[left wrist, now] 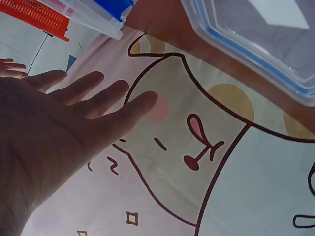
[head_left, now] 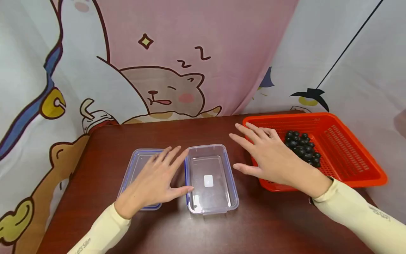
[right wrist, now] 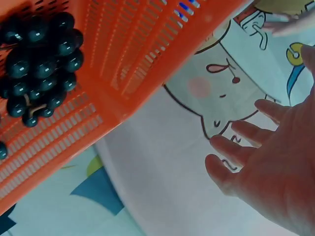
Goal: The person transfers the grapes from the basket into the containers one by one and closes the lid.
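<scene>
My L hand, fingers spread, holds nothing, over the clear blue-edged lid; my R hand, also apart, holds nothing, by the red plastic basket's box-side rim. Can't tell re: contact. Progress, I'd judge: lid's off, next to the clear plastic box; no grapes in box, just a white sticker. Black grapes sit in basket, prob. untouched.
</scene>
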The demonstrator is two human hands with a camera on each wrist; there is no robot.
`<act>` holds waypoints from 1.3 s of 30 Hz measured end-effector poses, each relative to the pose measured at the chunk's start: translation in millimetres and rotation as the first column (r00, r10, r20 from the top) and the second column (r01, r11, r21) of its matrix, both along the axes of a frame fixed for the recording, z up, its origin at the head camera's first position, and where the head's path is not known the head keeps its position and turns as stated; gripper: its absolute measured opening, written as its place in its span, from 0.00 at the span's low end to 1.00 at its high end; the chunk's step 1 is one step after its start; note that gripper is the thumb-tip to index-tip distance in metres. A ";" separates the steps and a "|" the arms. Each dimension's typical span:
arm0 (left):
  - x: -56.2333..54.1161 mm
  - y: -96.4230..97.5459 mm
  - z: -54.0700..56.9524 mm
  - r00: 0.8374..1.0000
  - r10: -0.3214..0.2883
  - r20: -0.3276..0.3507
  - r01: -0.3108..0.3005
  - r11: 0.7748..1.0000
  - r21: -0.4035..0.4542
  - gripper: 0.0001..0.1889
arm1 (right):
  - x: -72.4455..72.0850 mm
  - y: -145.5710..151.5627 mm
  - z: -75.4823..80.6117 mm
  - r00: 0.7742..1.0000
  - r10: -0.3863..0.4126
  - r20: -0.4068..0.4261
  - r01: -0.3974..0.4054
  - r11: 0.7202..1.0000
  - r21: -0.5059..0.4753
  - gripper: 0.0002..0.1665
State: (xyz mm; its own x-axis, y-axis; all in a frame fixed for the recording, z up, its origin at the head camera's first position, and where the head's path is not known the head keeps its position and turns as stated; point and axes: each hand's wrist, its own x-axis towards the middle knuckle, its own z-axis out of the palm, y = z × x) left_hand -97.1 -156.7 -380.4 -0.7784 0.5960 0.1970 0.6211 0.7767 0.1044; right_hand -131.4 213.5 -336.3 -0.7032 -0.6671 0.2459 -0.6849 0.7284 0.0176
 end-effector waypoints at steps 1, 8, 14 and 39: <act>0.2 -0.6 -1.3 1.000 0.002 0.014 -0.002 1.000 0.003 0.58 | 0.2 2.7 1.5 1.000 -0.011 0.006 0.011 1.000 -0.006 0.52; 1.1 -3.6 -7.0 0.996 0.011 0.089 -0.012 1.000 0.006 0.59 | 2.9 28.0 2.4 0.989 -0.112 0.097 0.119 0.991 -0.066 0.51; 1.4 -4.7 -14.0 0.986 0.013 0.168 -0.017 1.000 0.025 0.60 | 2.7 45.1 -4.1 0.959 -0.165 0.232 0.194 0.975 -0.108 0.51; -2.1 -7.2 -34.6 0.956 -0.022 0.292 0.001 0.997 0.074 0.61 | -16.2 89.6 -28.8 0.876 -0.244 0.416 0.288 0.956 -0.046 0.56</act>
